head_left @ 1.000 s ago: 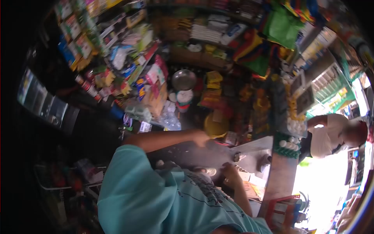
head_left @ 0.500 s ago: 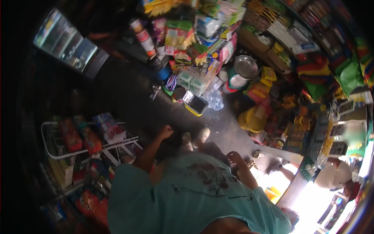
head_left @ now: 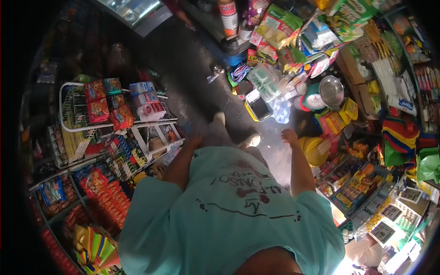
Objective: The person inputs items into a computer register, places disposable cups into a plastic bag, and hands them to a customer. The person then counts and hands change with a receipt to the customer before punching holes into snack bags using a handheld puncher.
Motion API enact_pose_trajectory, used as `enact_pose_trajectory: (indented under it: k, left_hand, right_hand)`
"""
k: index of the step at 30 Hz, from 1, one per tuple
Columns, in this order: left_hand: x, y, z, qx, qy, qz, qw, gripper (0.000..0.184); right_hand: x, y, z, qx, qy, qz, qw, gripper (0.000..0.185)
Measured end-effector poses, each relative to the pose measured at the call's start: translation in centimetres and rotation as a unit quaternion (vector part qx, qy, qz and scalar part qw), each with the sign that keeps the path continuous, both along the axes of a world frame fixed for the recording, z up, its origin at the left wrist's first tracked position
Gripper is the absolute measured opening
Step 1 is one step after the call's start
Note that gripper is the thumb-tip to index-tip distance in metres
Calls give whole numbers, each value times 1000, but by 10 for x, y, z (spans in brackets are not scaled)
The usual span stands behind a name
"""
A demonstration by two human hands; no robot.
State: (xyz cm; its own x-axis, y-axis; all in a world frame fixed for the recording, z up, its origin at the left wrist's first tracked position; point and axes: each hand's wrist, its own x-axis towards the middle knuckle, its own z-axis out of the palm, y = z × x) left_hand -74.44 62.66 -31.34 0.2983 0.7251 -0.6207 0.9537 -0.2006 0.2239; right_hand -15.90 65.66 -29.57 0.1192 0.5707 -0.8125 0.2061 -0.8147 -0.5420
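My left hand [head_left: 194, 141] hangs by my left thigh, beside a white wire rack [head_left: 73, 130]. It lies in shadow, so its fingers cannot be made out. Out in front of my right hip is my right hand [head_left: 288, 136], fingers loosely bent and apart, with nothing visible in it. It is nearest to a yellow bucket [head_left: 315, 151], though I cannot tell whether they touch. Ahead on the floor are a scale-like black and yellow device [head_left: 259, 106], clear plastic bags [head_left: 281, 111] and a pale green egg-carton-like pack [head_left: 265, 82].
Red snack packs [head_left: 96, 107] fill the rack on my left. Several hanging packets [head_left: 279, 30] and a metal bowl [head_left: 331, 90] stand ahead to the right. A glass display case [head_left: 133, 11] is at the far left. Another person's hand [head_left: 185, 20] shows beyond. Shelved goods [head_left: 355, 188] line my right.
My view has turned, so the shop's goods sit differently in it. My right hand has swung forward, and my left hand has drawn back toward my thigh. My feet have shifted in a step.
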Motion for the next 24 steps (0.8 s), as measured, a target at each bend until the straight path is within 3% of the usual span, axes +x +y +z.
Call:
enact_pose_trajectory:
  k: [2,3,8,11,13,15,17,19,22,24]
  left_hand:
    - [3,35,5,-69,-69,210,973,33]
    - [16,59,21,-120,-105,334,929,35]
    - [31,145,0,-67,-191,206,957,30]
    - [15,207,0,-119,-275,111,948,30]
    - [-7,251,-33,-171,-339,125,917,28]
    - [-28,300,-14,-129,-267,153,943,26]
    - [-64,344,-22,-111,-278,160,941,25]
    - [-104,379,-39,-67,-280,189,939,25]
    - [-162,416,-46,-71,-239,141,958,26]
    - [-194,422,-49,-26,-171,28,985,26]
  right_hand:
    - [-28,25,30,60,-39,4,997,26]
    - [-44,37,43,64,-47,-3,997,26]
    - [-107,36,27,-13,-53,-44,998,26]
    - [-165,23,37,-106,-39,-108,988,26]
    - [-202,27,39,-161,1,-87,983,25]
    - [-241,46,34,-174,-58,7,983,23]
    - [-270,62,30,-83,-32,24,996,23]
    - [-299,103,54,-76,-31,-20,996,25]
    - [-319,151,64,6,-78,-7,997,27]
    - [-317,172,67,46,-68,-32,996,29]
